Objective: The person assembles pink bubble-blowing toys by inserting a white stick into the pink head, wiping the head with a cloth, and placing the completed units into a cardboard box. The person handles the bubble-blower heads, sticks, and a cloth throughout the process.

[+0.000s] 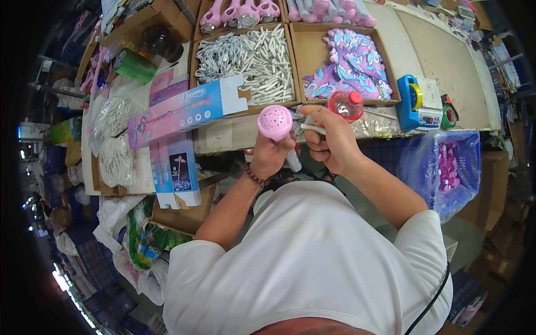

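My left hand (267,157) is wrapped round a pink toy wand (275,121) whose round head, dotted with small holes, points up. Below the fingers a pale handle end (293,160) shows, apparently part of the wand. Close by on the right, my right hand (338,139) is closed with a slim white stick (312,129) between its fingers. That stick resembles the white pieces (268,67) heaped in the cardboard box ahead. Just behind the right hand stands a clear bottle with a red cap (354,99).
Flattened pink-blue printed cartons (187,109) lie on the left. Ahead, a cardboard box (310,50) holds purple-blue decorations (357,58). A blue tape dispenser (410,103) sits right, above a lined blue crate (468,164) of pink parts. Bagged white cords (116,162) lie far left.
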`<state>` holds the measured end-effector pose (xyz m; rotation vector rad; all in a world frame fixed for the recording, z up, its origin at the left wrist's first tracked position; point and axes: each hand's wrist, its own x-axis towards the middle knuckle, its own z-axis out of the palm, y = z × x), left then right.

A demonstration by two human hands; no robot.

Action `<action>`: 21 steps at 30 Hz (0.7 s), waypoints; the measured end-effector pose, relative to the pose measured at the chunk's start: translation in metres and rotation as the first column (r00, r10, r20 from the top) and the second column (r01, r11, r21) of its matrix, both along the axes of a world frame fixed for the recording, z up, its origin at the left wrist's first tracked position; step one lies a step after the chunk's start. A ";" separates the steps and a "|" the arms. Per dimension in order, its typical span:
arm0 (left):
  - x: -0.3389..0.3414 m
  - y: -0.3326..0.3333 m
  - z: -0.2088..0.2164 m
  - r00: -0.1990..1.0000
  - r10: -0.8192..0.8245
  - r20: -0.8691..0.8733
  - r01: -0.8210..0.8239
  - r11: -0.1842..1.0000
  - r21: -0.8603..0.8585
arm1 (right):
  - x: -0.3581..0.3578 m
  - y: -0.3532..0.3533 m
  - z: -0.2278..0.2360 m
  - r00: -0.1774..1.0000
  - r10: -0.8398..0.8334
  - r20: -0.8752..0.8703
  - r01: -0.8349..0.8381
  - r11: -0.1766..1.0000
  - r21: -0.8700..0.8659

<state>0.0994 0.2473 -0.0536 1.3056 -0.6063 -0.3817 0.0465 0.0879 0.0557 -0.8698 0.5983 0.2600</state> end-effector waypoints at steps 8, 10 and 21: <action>-0.009 -0.001 0.016 0.952 -0.036 -0.305 -0.090 0.916 -0.390 | -0.004 0.028 -0.023 0.777 0.304 0.551 0.363 0.500 -0.786; -0.008 0.002 0.018 0.952 0.010 -0.307 -0.132 0.916 -0.379 | -0.003 0.017 -0.024 0.821 0.450 0.351 0.195 0.358 -0.913; 0.007 0.015 -0.008 0.989 0.140 0.054 -0.131 0.980 -0.152 | 0.002 0.022 -0.021 0.848 0.505 0.159 0.083 0.170 -0.982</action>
